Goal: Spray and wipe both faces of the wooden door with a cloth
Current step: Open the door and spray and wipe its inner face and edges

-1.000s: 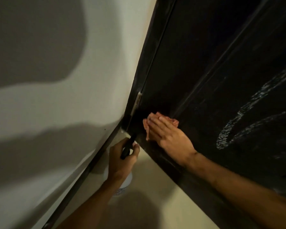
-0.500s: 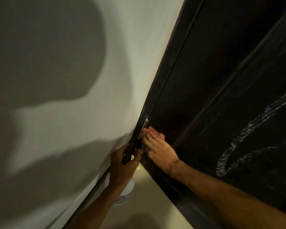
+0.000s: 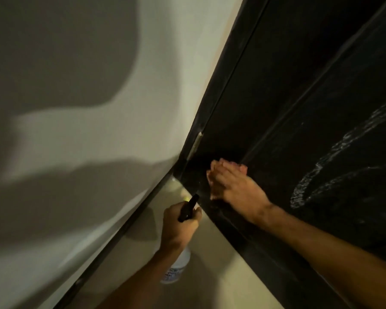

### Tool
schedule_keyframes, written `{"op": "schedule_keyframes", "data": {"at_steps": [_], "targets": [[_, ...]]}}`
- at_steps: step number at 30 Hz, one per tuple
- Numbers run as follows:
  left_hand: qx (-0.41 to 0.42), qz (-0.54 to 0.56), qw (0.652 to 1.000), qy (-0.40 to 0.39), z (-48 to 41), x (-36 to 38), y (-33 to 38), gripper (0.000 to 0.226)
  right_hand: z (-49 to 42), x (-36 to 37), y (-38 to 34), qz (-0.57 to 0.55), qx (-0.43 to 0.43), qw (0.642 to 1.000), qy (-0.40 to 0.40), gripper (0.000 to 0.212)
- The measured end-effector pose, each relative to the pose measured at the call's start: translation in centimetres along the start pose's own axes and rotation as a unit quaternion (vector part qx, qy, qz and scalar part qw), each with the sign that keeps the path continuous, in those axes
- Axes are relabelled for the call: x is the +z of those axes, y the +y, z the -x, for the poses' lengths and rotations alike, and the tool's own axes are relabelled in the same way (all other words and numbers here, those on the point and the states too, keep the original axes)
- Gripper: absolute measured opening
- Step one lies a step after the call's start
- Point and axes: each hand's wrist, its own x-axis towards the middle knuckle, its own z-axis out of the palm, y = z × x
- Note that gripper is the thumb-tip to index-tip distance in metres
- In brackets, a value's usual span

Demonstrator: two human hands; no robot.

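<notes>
The job looks partly done, on one face at least. The wooden door [image 3: 299, 97] fills the right side of the frame, dark and seen at a steep slant. Pale wet streaks [image 3: 314, 177] curve across it near the right edge, which suggests this face has been sprayed and that patch not yet wiped. The right hand [image 3: 234, 188] lies flat at centre frame, fingers straight and together, pressing the pinkish cloth [image 3: 243, 168] against the door's lower part, just right of the hinge [image 3: 195, 143]. Only the cloth's edges show past the fingers. So the wiping appears to be at the hinge-side bottom corner, close to the floor [image 3: 212, 253]. The left hand [image 3: 178, 228] sits lower centre, fingers curled tight round the neck of the spray bottle [image 3: 179, 266], whose black nozzle points up toward the door's edge; no spray can be seen leaving it. The pale wall [image 3: 76, 141] takes the left half. What is left, as I judge it, is the streaked area to the right, whatever lies beyond the frame, and the other face, which is out of sight, so its state cannot be told.
</notes>
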Motion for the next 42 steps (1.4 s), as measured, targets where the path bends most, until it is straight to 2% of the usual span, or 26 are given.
{"op": "schedule_keyframes", "data": {"at_steps": [3,5,7,11,12,15,16,20,23,27,29,31,33,34,37,40,41,42], "targets": [[-0.039,-0.023,0.999,-0.012,1.3,1.0,-1.9,0.042,-1.3,-2.2,0.8,0.037,0.011,0.994,0.099,0.059],[-0.036,-0.037,0.999,-0.014,2.0,1.5,-2.6,0.041,-1.8,-1.4,-0.1,0.070,0.020,0.992,0.106,0.061],[-0.026,-0.060,0.998,-0.009,2.8,1.8,-2.9,0.044,-1.0,0.8,-2.5,0.082,0.009,0.996,0.046,0.065],[0.005,-0.070,0.997,-0.016,3.2,0.5,-2.7,0.045,0.8,6.0,-5.6,0.080,-0.094,0.984,-0.127,0.061],[0.013,-0.061,0.998,-0.019,2.8,-0.1,-3.2,0.040,0.1,6.3,-5.5,0.077,-0.087,0.985,-0.128,0.058],[0.000,0.012,1.000,-0.016,1.7,-1.8,-4.1,0.017,-3.0,5.1,-4.2,0.060,0.001,0.998,-0.038,0.058],[-0.009,0.026,1.000,-0.015,1.9,-1.9,-4.9,0.012,-3.5,5.6,-5.1,0.054,0.000,0.998,-0.034,0.060],[-0.013,0.037,0.999,-0.022,3.0,-2.1,-5.6,0.013,0.7,11.9,-11.1,0.019,-0.022,0.994,-0.102,0.059],[0.013,0.025,0.999,-0.022,2.1,-2.6,-4.9,0.020,2.5,11.6,-10.3,-0.015,-0.039,0.989,-0.142,0.059],[0.049,-0.013,0.999,-0.017,2.0,-1.1,-5.0,0.022,2.1,6.3,-5.7,0.046,0.016,0.999,-0.009,0.064],[0.043,-0.014,0.999,-0.017,3.0,-0.2,-5.1,0.029,3.6,8.0,-6.4,0.040,0.032,0.999,0.019,0.064],[0.025,-0.011,0.999,-0.034,4.2,0.6,-4.8,0.033,7.0,10.9,-9.2,-0.028,0.037,0.999,-0.013,0.065],[0.026,-0.004,0.999,-0.048,4.6,1.1,-3.9,0.031,10.5,12.5,-10.6,-0.082,-0.009,0.986,-0.145,0.064],[0.035,-0.004,0.998,-0.050,4.4,1.0,-3.3,0.030,10.9,12.3,-9.9,-0.080,-0.022,0.985,-0.151,0.064],[0.051,-0.014,0.998,-0.036,3.2,0.8,-2.5,0.026,9.2,9.3,-6.3,-0.006,0.014,0.999,-0.048,0.063],[0.030,-0.013,0.999,-0.030,4.6,0.8,-3.7,0.021,8.5,7.4,-5.5,0.021,0.048,0.997,0.050,0.062],[0.020,-0.007,0.999,-0.033,5.2,0.9,-4.2,0.021,9.2,9.3,-6.8,0.065,0.034,0.996,0.044,0.059],[0.007,0.005,0.999,-0.040,5.7,1.2,-4.3,0.021,11.0,11.4,-8.2,0.065,0.027,0.997,-0.017,0.056]]}}
